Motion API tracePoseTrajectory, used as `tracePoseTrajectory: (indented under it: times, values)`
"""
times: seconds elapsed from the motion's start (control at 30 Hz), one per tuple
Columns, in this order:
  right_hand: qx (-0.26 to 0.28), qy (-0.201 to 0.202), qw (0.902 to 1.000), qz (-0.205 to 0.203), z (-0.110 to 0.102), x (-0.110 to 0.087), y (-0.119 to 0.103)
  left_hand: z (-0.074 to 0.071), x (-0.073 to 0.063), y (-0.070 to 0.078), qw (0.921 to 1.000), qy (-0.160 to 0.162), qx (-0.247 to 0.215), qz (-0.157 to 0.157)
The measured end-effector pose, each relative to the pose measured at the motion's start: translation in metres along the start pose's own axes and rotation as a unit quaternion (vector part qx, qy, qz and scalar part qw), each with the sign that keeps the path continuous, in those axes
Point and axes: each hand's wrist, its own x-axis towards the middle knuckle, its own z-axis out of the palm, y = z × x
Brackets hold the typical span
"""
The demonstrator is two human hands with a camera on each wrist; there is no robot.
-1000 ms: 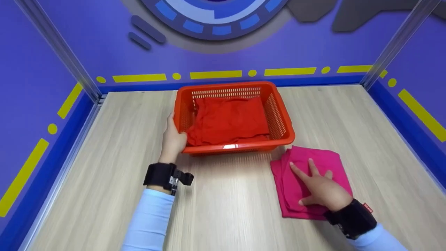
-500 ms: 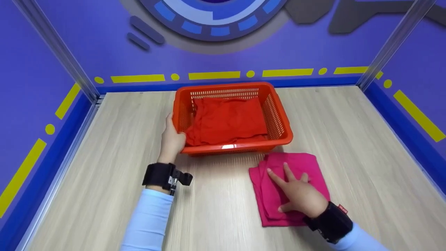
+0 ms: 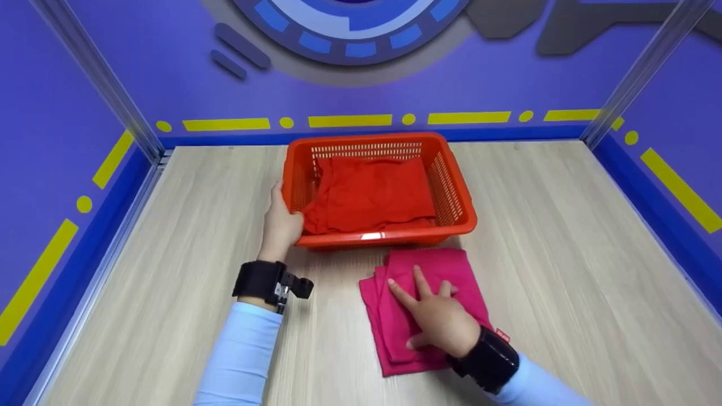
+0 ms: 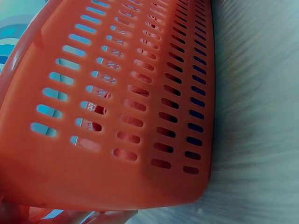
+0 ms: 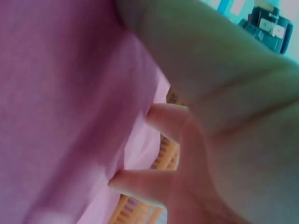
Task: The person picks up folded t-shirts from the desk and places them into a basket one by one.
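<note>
In the head view, my left hand (image 3: 280, 225) grips the near-left corner of an orange-red perforated plastic basket (image 3: 389, 237), its thumb over the rim. A folded red cloth (image 3: 378, 194) lies inside the basket. The left wrist view is mostly filled by the slotted basket wall (image 4: 93, 177), with fingertips (image 4: 110, 217) at its lower edge. My right hand (image 3: 445, 321) presses spread fingers on a folded pink cloth (image 3: 437, 262) in front of the basket. In the right wrist view, fingertips (image 5: 135, 184) touch the surface of that pink fabric (image 5: 60, 107).
Pale wood-grain tabletop (image 3: 564, 254) extends around the basket and the cloth. Purple-blue printed panels with yellow dashes (image 3: 350, 120) enclose the back and both sides, joined by metal corner posts (image 3: 107, 84). The basket stands close to the back panel.
The right hand has slid the folded pink cloth leftward over the table, from the basket's front-right to directly in front of it. The left hand and basket have stayed in place.
</note>
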Motion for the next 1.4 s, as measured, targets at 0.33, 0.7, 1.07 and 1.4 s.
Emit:
tracePoseTrajectory:
  times: [0.33, 0.7, 1.07, 1.4]
  values:
    - [-0.048, -0.004, 0.9988, -0.003, -0.004, 0.013, -0.024, 0.002, 0.001, 0.002, 1.0, 0.003, -0.006, 0.001]
    - [-0.076, -0.008, 0.997, 0.008, -0.008, 0.028, -0.052, 0.001, 0.001, 0.003, 0.9999, 0.009, -0.007, 0.002]
    - [-0.083, -0.036, 0.9955, 0.027, -0.008, 0.039, -0.066, 0.0, 0.001, 0.002, 0.9999, 0.009, -0.005, -0.006]
    - [-0.092, -0.019, 0.9954, 0.015, -0.004, 0.037, -0.065, 0.001, 0.0, -0.001, 0.9998, 0.013, -0.01, -0.009]
